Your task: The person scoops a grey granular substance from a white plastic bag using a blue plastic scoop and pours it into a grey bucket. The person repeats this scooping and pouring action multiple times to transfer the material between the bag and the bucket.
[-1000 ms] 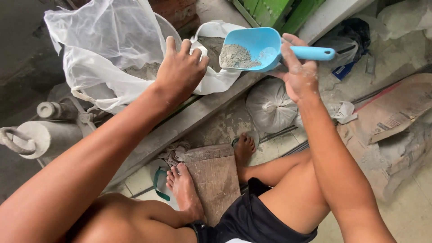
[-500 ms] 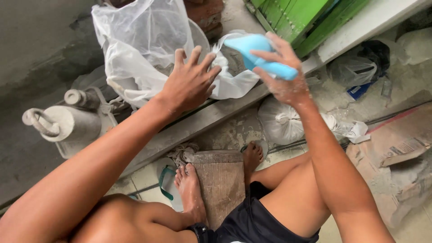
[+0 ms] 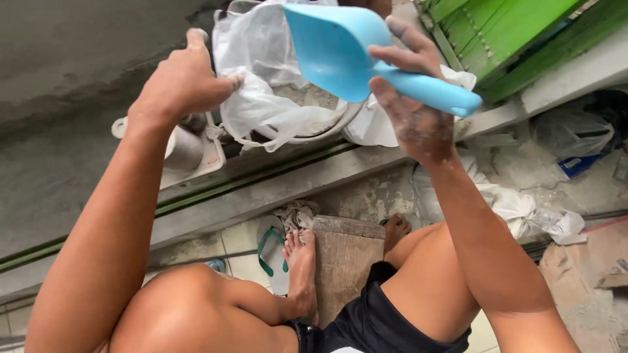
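One scoop, mouth upper-left, tipped.

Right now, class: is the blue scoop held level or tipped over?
Tipped. The blue scoop shows its underside, mouth turned down toward the white plastic bag. The right hand grips its handle; its contents cannot be seen.

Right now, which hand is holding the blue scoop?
The right hand grips the light blue plastic scoop by its handle. The left hand instead pinches the white plastic bag.
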